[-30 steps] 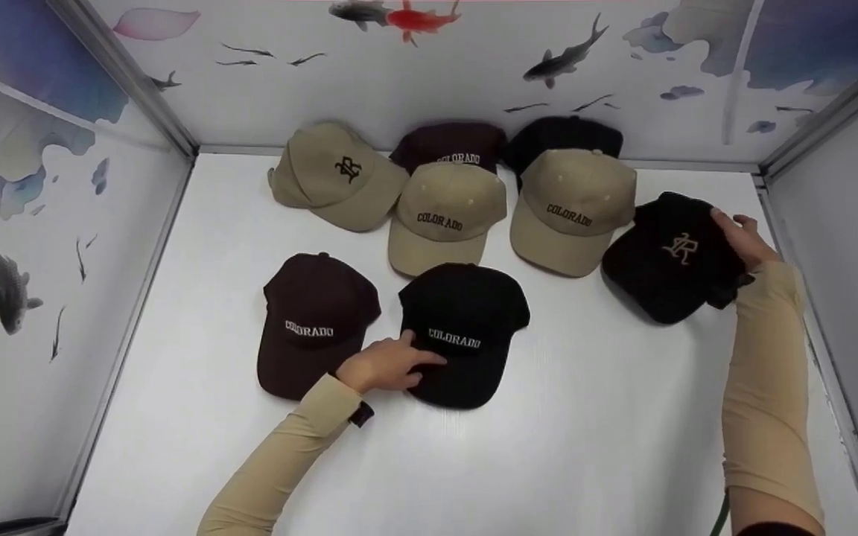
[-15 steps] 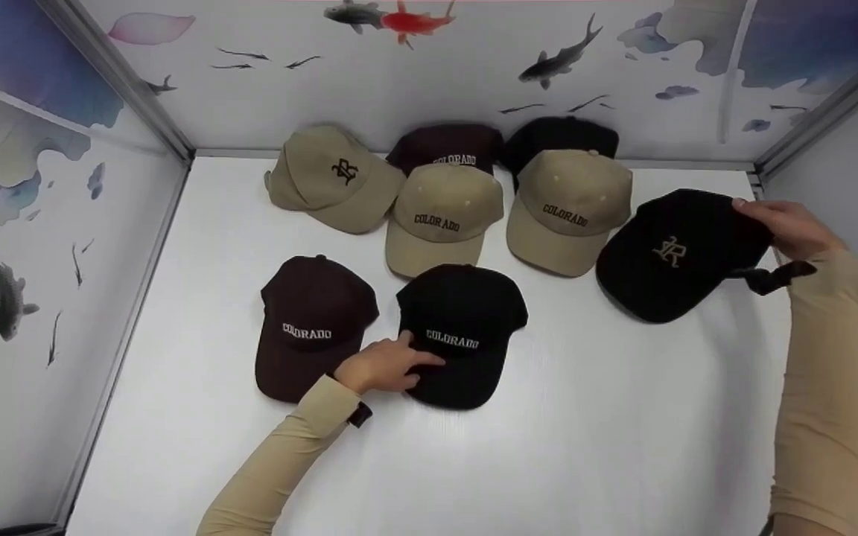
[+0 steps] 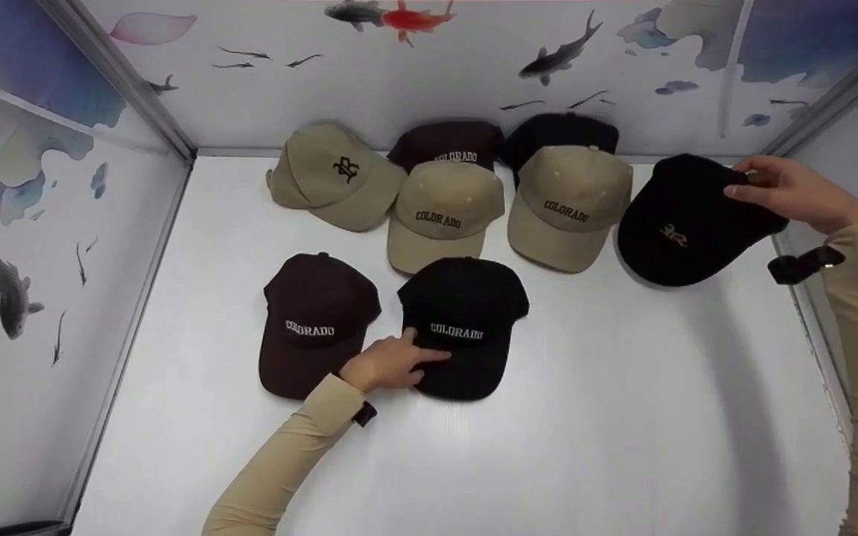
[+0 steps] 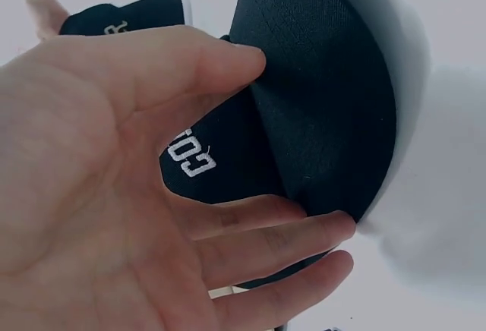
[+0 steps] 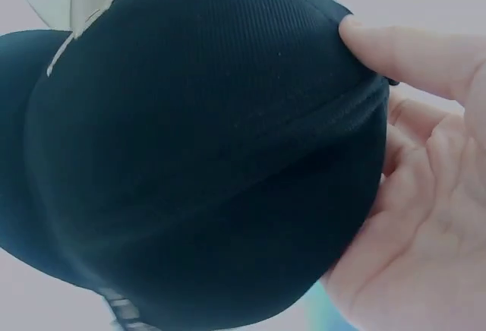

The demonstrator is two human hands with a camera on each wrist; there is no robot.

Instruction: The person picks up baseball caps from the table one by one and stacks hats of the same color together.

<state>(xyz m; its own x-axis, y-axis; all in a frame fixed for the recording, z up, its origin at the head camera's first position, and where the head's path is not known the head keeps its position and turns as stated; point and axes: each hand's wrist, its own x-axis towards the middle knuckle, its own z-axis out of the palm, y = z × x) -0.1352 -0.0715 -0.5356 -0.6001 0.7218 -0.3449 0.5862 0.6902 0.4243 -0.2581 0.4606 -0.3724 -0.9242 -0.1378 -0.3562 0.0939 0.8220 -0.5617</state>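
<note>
My right hand (image 3: 801, 195) pinches a black baseball cap (image 3: 686, 223) with a tan letter emblem by its rear edge, thumb on the outside of the crown (image 5: 205, 141). The cap is tilted, brim toward the front. My left hand (image 3: 390, 363) touches the brim of a black COLORADO cap (image 3: 466, 298), its fingers spread and fairly straight in the left wrist view, where that brim (image 4: 326, 88) fills the space past the thumb. Just left of this cap lies a maroon COLORADO cap (image 3: 317, 290), partly behind my left hand.
Along the back lie a tan emblem cap (image 3: 325, 175), two tan COLORADO caps (image 3: 447, 193), a maroon cap (image 3: 444, 138) and another black cap (image 3: 567, 130), the last two partly covered. Printed panels (image 3: 265, 97) wall in the white table (image 3: 548, 461) at the back and sides.
My right hand has moved right and back, taking the emblem cap along and tipping it so its emblem looks foreshortened. The left hand stays on the black COLORADO cap.
</note>
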